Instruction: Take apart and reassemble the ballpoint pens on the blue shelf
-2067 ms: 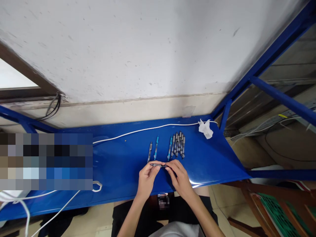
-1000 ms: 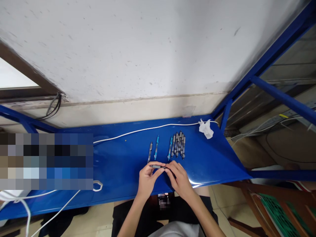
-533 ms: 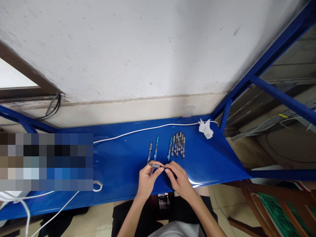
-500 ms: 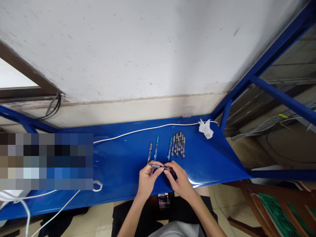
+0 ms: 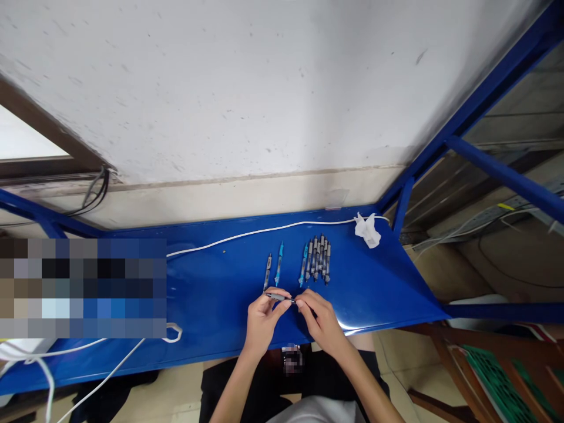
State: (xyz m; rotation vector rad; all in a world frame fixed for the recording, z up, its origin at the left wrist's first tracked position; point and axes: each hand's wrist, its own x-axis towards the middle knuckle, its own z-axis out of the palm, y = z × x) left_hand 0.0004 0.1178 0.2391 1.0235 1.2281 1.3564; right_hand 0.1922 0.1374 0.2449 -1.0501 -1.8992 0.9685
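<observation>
My left hand [image 5: 261, 320] is closed around the grey upper part of a grey-and-black pen [image 5: 277, 297], held sideways over the front of the blue table [image 5: 215, 305]. The fingers of my right hand [image 5: 324, 320] pinch the pen's other end, mostly hiding it. Just beyond my left hand lie one grey pen [image 5: 268, 267] and one light-blue pen [image 5: 279, 264]. Farther right, a light-blue pen [image 5: 304, 264] lies beside a close row of several grey pens [image 5: 318, 258].
A white cable [image 5: 247, 234] runs along the back of the table to a crumpled white tissue [image 5: 368, 230]. More white cable [image 5: 110, 373] loops at the left, near a blurred-out area. Blue frame posts [image 5: 403, 205] rise at the right, before a speckled wall [image 5: 247, 94].
My right hand's fingers have closed in at the pen's right end, covering the part of the barrel that showed before. My left hand and the lying pens stay in place.
</observation>
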